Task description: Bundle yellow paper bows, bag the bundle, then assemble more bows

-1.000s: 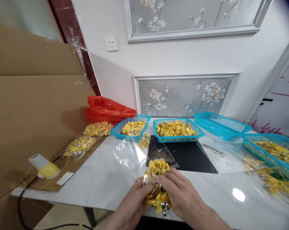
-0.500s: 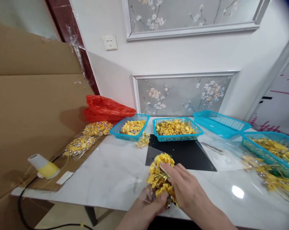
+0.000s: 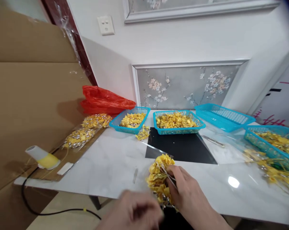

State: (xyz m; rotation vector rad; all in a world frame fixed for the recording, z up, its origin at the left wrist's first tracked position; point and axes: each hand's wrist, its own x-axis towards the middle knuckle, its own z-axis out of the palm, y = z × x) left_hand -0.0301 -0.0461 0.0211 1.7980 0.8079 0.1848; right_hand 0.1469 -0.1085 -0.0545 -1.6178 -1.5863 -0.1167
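Observation:
My right hand is closed around a bunch of yellow artificial flowers above the table's front edge. Silvery beads show at the bunch's lower end, and thin pale strands stick out by my thumb and fingers; what these are I cannot make out. My left hand is just left of and below the bunch, apart from the flowers. Motion smears its curled fingers, so whether anything is in them is unclear. Beyond the bunch lies a black mat.
Blue baskets line the back and right; several hold yellow flowers, and one looks bare inside. Tweezers lie right of the mat. Bagged flowers, a red plastic bag and a white-yellow device are at left.
My left hand has let go of the bunch and moved down and left. My right hand still grips the flowers, and the pale strands now show. The camera view has tilted slightly downward.

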